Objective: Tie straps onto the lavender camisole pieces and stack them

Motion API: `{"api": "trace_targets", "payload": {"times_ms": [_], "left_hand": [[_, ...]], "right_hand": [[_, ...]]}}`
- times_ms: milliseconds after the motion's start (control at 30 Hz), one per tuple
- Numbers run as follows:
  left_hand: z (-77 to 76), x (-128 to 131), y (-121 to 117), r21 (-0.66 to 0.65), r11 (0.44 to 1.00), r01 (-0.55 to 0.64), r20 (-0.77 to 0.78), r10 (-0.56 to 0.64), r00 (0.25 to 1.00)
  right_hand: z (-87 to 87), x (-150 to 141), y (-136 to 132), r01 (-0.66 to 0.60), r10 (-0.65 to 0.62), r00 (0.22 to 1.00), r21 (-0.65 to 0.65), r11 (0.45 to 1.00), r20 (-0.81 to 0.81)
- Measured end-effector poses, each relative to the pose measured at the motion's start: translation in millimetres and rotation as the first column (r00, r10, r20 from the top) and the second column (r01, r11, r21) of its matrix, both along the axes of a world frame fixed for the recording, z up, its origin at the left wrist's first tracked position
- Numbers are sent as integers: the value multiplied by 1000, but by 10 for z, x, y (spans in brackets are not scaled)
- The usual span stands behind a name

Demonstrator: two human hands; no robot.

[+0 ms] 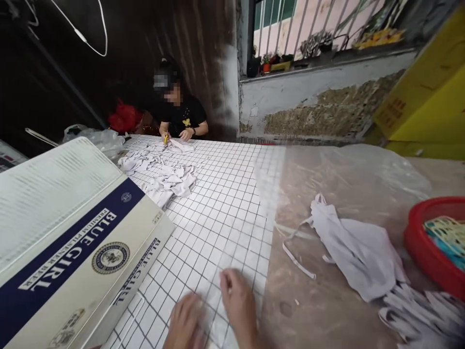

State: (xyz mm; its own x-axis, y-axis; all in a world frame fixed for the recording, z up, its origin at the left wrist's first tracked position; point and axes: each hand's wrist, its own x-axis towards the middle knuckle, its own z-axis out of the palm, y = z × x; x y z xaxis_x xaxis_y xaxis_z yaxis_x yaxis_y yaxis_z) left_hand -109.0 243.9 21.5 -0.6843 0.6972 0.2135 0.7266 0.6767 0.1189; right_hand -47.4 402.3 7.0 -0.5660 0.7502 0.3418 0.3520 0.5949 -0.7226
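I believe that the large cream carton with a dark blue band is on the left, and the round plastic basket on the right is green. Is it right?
Not quite: the head view shows the round plastic basket on the right is red. The large cream carton is on the left.

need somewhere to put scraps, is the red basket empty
Not empty: pale yellow and blue things show inside the red basket. It runs out of view, so how full it is, I cannot tell.

Before you, a white tablecloth [225, 194] with dark gridlines fills mid-frame; at left, a cream carton [83, 247] bears a navy band; lower right, a basket [417, 232] is red.
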Motion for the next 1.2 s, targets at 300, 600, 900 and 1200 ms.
{"api": "trace_targets", "payload": {"times_ms": [300, 600, 900, 1200], "left_hand": [[332, -2885, 2869, 70, 750, -658, 103, 651, 752], [269, -3567, 2933, -111, 642, -758, 98, 766, 635], [237, -1978, 2815, -155, 922, -356, 173, 380, 909], [700, -1807, 2736, -273, 942, -194, 144, 240, 960]], "right_hand": [[-239, -806, 1363, 152, -224, 958, 346, 926, 178], [-173, -718, 1368, 86, -91, 989, 43, 995, 114], [-137, -712, 1477, 155, -156, 960, -22, 988, -231], [-130, -722, 1441, 143, -154, 968, -64, 988, -200]]}}
